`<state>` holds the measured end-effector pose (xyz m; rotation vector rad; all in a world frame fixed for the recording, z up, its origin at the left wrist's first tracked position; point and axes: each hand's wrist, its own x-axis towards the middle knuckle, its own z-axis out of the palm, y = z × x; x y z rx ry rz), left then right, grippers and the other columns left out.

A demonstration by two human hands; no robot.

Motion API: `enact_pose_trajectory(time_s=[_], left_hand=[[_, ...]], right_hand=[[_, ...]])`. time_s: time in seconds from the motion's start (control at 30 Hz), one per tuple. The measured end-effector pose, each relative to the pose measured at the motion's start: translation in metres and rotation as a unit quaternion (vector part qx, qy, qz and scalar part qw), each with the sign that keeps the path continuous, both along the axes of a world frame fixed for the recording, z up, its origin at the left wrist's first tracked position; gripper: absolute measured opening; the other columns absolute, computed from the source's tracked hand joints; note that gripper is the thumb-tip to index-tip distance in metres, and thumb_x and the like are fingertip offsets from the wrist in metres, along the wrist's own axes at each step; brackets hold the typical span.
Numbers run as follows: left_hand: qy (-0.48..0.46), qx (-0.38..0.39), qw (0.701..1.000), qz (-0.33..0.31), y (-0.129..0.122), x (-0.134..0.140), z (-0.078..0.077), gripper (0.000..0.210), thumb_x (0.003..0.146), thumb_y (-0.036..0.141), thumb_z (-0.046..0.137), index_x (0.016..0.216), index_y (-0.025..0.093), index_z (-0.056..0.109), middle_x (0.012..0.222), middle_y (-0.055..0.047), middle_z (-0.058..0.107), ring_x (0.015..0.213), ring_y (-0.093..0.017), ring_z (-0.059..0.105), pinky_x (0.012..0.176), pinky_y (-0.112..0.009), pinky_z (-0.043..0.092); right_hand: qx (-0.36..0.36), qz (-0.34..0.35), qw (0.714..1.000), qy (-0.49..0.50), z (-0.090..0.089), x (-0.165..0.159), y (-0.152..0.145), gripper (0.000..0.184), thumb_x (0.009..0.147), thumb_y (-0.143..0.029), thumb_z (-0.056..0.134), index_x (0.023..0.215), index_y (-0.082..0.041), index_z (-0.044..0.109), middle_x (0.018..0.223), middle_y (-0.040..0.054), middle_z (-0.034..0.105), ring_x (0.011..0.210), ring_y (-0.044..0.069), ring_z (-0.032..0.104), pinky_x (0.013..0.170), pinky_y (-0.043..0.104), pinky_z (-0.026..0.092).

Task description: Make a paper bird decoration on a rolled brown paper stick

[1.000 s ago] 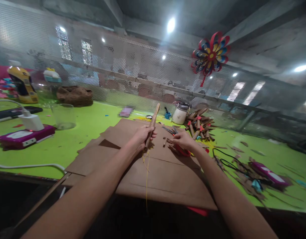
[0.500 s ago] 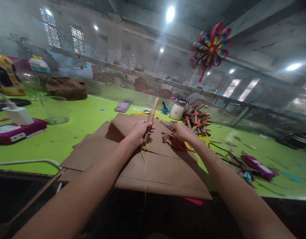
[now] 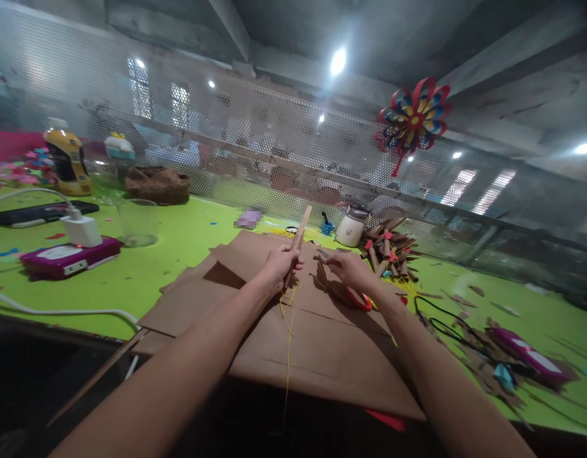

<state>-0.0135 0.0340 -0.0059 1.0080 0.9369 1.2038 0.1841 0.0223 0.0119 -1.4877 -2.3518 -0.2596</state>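
Observation:
My left hand [image 3: 284, 264] is wrapped around a slim brown paper-covered stick [image 3: 301, 232], which points up and away with its pale flat end at the top. Yellow thread [image 3: 289, 318] dangles from below this hand over the brown paper sheets [image 3: 293, 356]. My right hand [image 3: 353, 270] has its fingers pinched at a dark brown paper piece [image 3: 320, 277], just above the sheets. Scissors with red handles [image 3: 359, 299] lie beneath that hand, partly hidden by it.
Behind the right hand are a pile of brown paper rolls [image 3: 393, 248], a white jar [image 3: 351, 226] and a small blue pot [image 3: 327, 228]. Purple power strips [image 3: 71, 257] with cords lie on the green table [image 3: 193, 222]. A clear plastic cup [image 3: 138, 222] stands left.
The view has shifted, so everything sits lower and further right. My right hand has closed on the brown paper piece, which now stands tilted up. The left hand keeps its hold.

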Motion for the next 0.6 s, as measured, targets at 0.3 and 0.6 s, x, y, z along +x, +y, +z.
enact_pose_trajectory(time_s=[0.3, 0.6], left_hand=[[-0.04, 0.099, 0.994, -0.011, -0.009, -0.002, 0.008, 0.026, 0.071, 0.023, 0.068, 0.089, 0.015, 0.052, 0.075, -0.004, 0.062, 0.056, -0.008, 0.056, 0.042, -0.016, 0.036], [-0.078, 0.09, 0.99, -0.08, -0.014, 0.0, 0.014, 0.036, 0.061, 0.007, 0.073, 0.091, 0.013, 0.054, 0.067, -0.001, 0.06, 0.055, -0.008, 0.058, 0.046, -0.016, 0.037]], right_hand=[[0.018, 0.153, 0.96, 0.234, 0.017, -0.005, -0.015, 0.019, 0.082, -0.026, 0.056, 0.091, -0.021, 0.071, 0.08, 0.005, 0.068, 0.07, 0.015, 0.06, 0.065, 0.027, 0.045], [-0.141, 0.161, 0.814, 0.54, 0.023, -0.014, -0.026, 0.039, 0.065, -0.029, 0.073, 0.102, -0.019, 0.065, 0.072, 0.0014, 0.065, 0.061, 0.014, 0.058, 0.061, 0.031, 0.048]])
